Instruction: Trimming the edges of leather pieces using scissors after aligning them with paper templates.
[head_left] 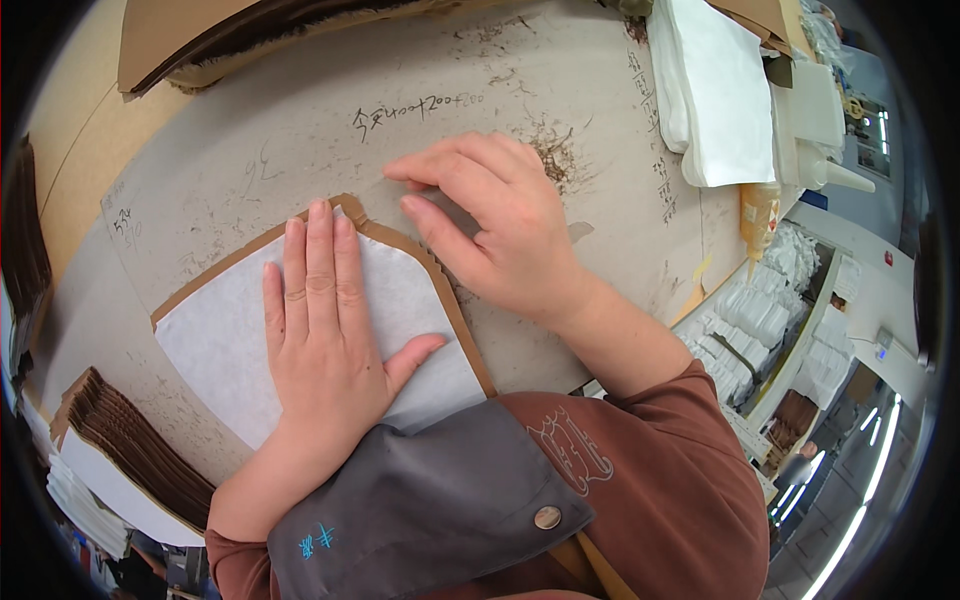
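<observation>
A flat panel lies on the worktable, white on its upper face with a narrow brown border. Small notches show along the border's right curve, and the top corner looks folded or bunched. My left hand presses flat on the white face, fingers stretched toward that top corner and thumb out to the side. Just right of the corner, my right hand hovers over the table with curved fingers. A gap shows between its thumb and forefinger, and I see nothing held in it.
The grey worktable has handwriting and dark smears. Stacked brown-and-white panels stand at the lower left, brown sheets at the far edge. White sheets, a nozzled white bottle and an amber bottle are at the right.
</observation>
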